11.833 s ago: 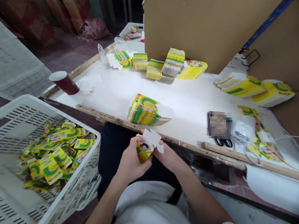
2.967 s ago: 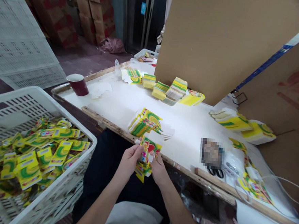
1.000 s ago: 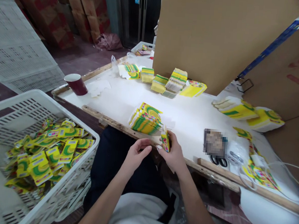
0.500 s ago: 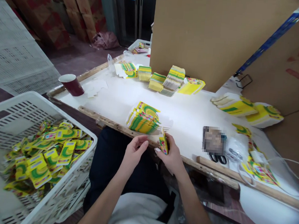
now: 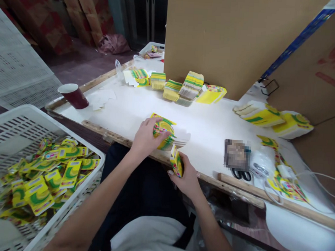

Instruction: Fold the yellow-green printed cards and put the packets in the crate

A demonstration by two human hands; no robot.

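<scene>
My left hand (image 5: 147, 136) reaches over a stack of flat yellow-and-green cartons (image 5: 164, 126) near the table's front edge. Its fingers touch the far left side of the stack, and the thumb lies apart from them across the front cartons. Between the fingers and thumb of my right hand (image 5: 187, 176) is a small yellow carton (image 5: 176, 162), held upright just in front of the table edge. White flaps show at its upper end. Whether anything is inside that carton I cannot see.
On the left stands a white plastic basket (image 5: 95, 174) with many yellow packets (image 5: 40, 193). A maroon cup (image 5: 76, 97) lies tilted on the table. Carton bundles (image 5: 172, 89) line the back, before a cardboard panel (image 5: 233, 38). Scissors (image 5: 241, 174) and a white cable lie to the right.
My left hand has moved forward and up from the table edge onto the carton stack. My right hand keeps its carton, shifted slightly left. The view has turned a little.
</scene>
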